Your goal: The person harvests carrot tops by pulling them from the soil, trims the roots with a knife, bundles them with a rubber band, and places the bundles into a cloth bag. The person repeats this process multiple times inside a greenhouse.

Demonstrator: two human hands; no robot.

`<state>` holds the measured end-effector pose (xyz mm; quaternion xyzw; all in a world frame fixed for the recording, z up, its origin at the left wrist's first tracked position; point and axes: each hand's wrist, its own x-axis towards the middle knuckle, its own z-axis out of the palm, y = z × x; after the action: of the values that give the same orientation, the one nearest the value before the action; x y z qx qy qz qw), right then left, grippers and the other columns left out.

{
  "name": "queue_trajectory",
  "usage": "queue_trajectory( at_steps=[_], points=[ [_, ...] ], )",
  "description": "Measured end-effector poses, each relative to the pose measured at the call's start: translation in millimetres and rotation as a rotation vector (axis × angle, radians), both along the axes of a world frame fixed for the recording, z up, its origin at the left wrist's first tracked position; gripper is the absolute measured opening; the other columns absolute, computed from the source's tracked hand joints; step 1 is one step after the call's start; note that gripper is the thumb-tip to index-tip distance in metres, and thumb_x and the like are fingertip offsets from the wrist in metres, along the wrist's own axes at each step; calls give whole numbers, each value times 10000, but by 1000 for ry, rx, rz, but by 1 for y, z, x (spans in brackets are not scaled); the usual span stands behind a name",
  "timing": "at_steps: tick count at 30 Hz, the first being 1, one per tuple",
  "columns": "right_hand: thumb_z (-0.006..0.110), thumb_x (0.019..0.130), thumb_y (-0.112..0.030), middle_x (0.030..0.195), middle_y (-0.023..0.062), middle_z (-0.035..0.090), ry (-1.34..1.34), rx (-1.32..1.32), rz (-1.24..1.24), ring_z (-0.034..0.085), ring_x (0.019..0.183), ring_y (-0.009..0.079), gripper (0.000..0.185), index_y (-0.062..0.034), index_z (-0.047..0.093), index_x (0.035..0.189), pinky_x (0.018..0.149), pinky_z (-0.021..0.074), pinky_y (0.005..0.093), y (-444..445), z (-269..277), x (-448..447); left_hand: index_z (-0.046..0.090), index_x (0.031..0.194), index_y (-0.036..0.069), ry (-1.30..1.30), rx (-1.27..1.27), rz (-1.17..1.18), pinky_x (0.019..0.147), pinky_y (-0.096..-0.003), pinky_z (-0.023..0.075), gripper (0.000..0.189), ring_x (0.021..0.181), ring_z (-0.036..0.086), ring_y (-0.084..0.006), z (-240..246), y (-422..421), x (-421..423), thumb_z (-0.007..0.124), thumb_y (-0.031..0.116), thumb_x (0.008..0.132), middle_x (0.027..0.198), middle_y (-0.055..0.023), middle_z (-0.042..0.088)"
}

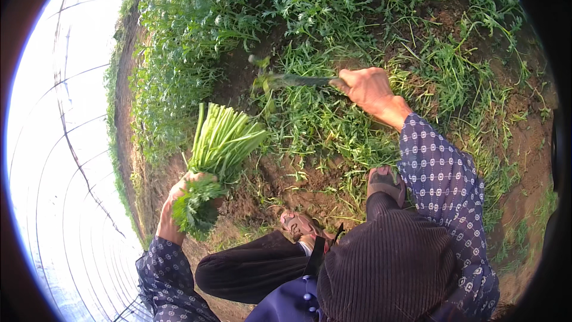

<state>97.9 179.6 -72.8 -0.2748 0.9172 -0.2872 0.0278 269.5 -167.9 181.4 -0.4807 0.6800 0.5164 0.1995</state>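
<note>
My left hand (181,201) is closed round a thick bunch of leafy green stalks (219,143), whose pale cut ends point up and to the right in view. Its leaves hang below the fist. My right hand (368,89) grips a dark-handled tool (308,81), held out to the left over the bed. The tool's far end is blurred among yellowish-green leaves (263,82), so its exact kind cannot be told. Cut greens (348,138) lie on the soil beneath my right hand.
Dense standing leafy plants (192,31) fill the bed at the upper left. My shoes (386,183) rest on brown soil (313,197) strewn with loose greens. At the far left rises a greenhouse wall of plastic film (67,143) on thin curved ribs.
</note>
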Motion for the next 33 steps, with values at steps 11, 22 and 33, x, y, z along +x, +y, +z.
queue_trajectory(
  at_steps=[11,22,33],
  points=[
    [610,926,-389,654,3,552,121,-334,-147,585,589,162,283,-131,549,825,512,453,344,5,30,7,585,1249,18,-137,123,-78,713,-341,581,483,820,688,-201,-11,-54,27,757,118,809,1045,-98,699],
    [626,933,-438,503,88,509,-164,-40,175,569,482,303,424,-73,572,723,510,468,430,30,13,37,660,1183,-22,-595,-494,-726,967,-367,496,409,1062,658,-252,0,-21,-37,698,228,860,1150,-148,704],
    [550,826,-746,1426,264,479,39,-491,383,450,1348,373,995,85,471,1367,1158,320,464,-57,94,-2,526,973,-31,-285,-1185,-1747,631,-405,536,220,765,687,-308,16,53,-63,623,-23,775,809,-185,637]
  ],
)
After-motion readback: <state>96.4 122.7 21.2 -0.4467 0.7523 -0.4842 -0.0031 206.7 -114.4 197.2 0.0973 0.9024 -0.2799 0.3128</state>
